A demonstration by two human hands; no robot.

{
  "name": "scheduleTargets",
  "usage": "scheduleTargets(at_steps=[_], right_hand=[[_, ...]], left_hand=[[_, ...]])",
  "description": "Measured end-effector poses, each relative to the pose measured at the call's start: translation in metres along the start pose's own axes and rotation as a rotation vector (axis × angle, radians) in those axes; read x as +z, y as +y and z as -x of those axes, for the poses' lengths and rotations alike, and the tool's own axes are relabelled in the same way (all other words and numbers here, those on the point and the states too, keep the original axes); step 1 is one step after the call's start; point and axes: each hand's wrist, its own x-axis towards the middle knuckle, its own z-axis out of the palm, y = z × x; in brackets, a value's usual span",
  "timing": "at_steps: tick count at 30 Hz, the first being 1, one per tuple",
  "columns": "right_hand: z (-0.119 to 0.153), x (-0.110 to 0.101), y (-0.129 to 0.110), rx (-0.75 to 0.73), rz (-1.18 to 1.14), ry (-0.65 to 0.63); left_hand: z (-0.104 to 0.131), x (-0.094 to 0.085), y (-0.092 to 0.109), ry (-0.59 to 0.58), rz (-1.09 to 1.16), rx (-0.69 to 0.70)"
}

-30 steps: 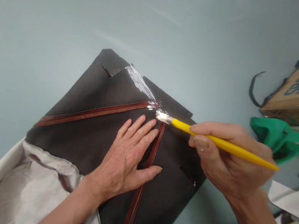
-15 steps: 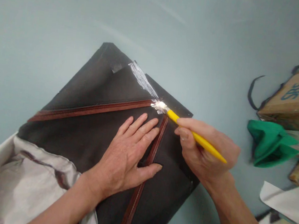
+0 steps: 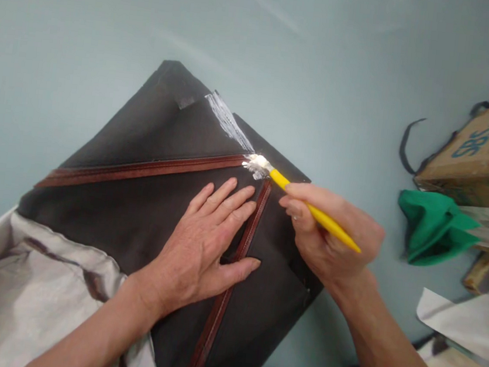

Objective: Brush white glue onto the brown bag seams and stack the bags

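Observation:
A black panel (image 3: 143, 219) with two reddish-brown stitched strips (image 3: 153, 167) lies on the pale blue-green table. My left hand (image 3: 206, 244) rests flat on it, fingers spread, the thumb across one strip. My right hand (image 3: 332, 229) grips a yellow-handled brush (image 3: 332, 226) between thumb and fingers. The brush's white-coated tip touches the panel where the two strips come close together. A streaky white band (image 3: 227, 120) runs from there up to the panel's top edge. Grey-white cloth (image 3: 47, 285) adjoins the panel at the lower left.
At the right lie a cardboard box (image 3: 482, 149) with blue lettering, a crumpled green cloth (image 3: 433, 228), a black strap (image 3: 403, 145) and white sheets (image 3: 466, 326). The pale table surface (image 3: 286, 47) extends beyond the panel.
The whole view has shifted slightly, so the panel, hands and box appear a little further left and up. Both hands keep nearly the same place on the panel.

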Motion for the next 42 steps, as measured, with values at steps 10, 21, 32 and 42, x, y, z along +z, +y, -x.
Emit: scheduleTargets(at_steps=[10,21,32,42], right_hand=[[0.001,-0.025,-0.005,0.015,0.088,-0.063],[-0.005,-0.02,-0.011,0.092,0.103,-0.059],[-0.006,-0.032,-0.016,0.176,0.111,-0.117],[0.014,-0.032,-0.013,0.382,0.061,-0.025]], left_hand=[[-0.001,0.0,0.001,0.004,0.004,-0.007],[0.003,0.003,-0.001,0.045,-0.011,0.018],[0.002,0.003,-0.003,0.056,0.001,0.015],[0.002,0.004,-0.004,0.071,-0.03,0.022]])
